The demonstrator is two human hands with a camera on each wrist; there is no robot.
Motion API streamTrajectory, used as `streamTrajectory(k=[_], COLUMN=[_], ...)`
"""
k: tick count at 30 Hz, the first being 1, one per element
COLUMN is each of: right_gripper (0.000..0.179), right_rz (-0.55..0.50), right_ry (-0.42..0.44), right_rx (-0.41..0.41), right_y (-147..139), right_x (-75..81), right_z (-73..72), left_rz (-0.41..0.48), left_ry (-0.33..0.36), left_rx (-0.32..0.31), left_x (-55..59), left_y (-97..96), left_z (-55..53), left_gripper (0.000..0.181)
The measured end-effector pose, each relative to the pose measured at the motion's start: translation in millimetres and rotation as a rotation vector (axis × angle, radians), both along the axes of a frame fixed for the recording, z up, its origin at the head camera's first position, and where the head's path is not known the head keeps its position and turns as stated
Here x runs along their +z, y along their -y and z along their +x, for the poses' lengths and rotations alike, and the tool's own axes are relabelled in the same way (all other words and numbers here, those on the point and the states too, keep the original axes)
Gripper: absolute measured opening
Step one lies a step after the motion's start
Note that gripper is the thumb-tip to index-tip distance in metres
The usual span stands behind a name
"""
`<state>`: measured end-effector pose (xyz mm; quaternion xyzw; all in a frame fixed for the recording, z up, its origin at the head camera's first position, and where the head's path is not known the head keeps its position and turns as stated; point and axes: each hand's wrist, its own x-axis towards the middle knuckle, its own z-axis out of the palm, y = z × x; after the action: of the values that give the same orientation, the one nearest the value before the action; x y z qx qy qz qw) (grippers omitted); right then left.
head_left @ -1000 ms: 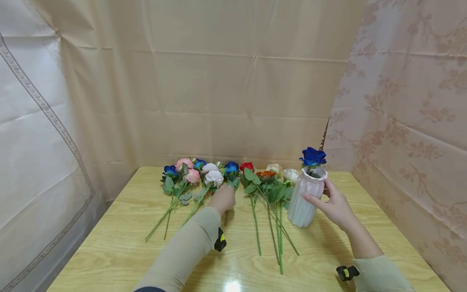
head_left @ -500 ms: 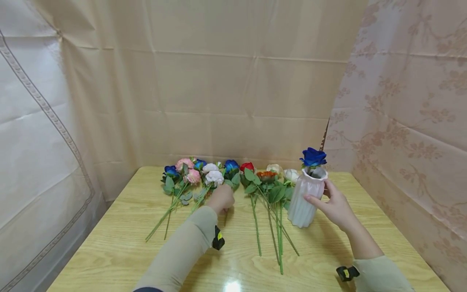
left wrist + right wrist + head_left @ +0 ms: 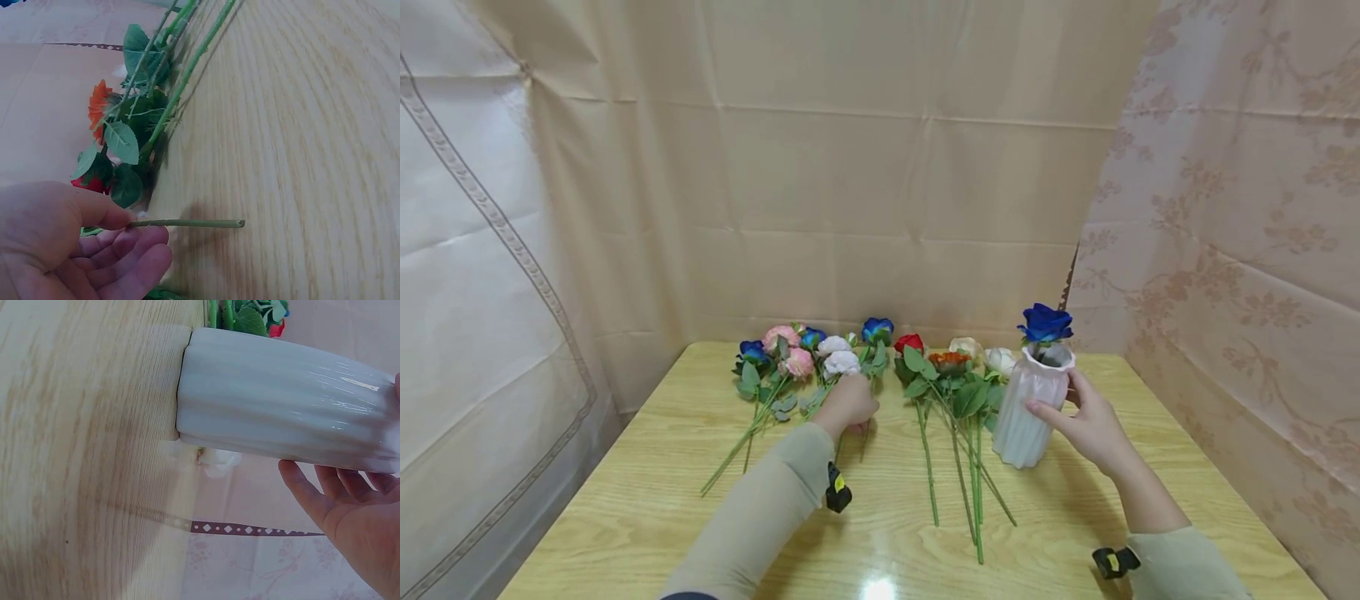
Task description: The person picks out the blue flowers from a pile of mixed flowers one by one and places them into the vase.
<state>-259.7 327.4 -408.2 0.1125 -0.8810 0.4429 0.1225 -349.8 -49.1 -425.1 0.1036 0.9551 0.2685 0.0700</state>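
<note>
My left hand (image 3: 848, 404) pinches a green stem (image 3: 194, 223) between thumb and fingers; its cut end sticks out over the table. Above that hand in the head view is a blue rose (image 3: 877, 330), which appears to belong to this stem. My right hand (image 3: 1093, 421) holds the white fluted vase (image 3: 1026, 417) near its upper part, thumb on the front and fingers behind. The vase stands slightly tilted on the table, and one dark blue rose (image 3: 1045, 322) rises from its mouth. That rose's stem is hidden inside.
On the wooden table (image 3: 647, 517), pink flowers (image 3: 796, 363), white flowers (image 3: 842, 363) and blue roses lie at the left. A red rose (image 3: 908, 344), an orange flower (image 3: 950, 360) and pale roses (image 3: 999, 360) lie beside the vase. Curtains (image 3: 880, 167) hang behind.
My left hand has shifted a little left and toward me, and the blue rose above it now sits higher and apart from the white flowers. The right hand and vase stay in place.
</note>
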Motion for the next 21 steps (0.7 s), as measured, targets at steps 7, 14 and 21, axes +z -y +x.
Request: streamTrajectory(k=[7,14,21], right_gripper=[0.079,0.080,0.080], right_rz=[0.006,0.009,0.008], right_ry=[-0.007,-0.005,-0.002], right_rx=[-0.004,-0.003,-0.003], right_y=[-0.3,-0.4,-0.1], right_x=[-0.9,-0.2,0.4], right_z=[0.2,0.2,0.1], left_rz=[0.069,0.105,0.080], left_ry=[-0.106,-0.130,-0.142], left_rx=[-0.016,-0.039,-0.017], left_x=[2.1,11.6,28.9], left_y=[0.1,-0.1,1.1], left_z=[-0.6,0.8,5.4], left_gripper=[0.042,0.044,0.030])
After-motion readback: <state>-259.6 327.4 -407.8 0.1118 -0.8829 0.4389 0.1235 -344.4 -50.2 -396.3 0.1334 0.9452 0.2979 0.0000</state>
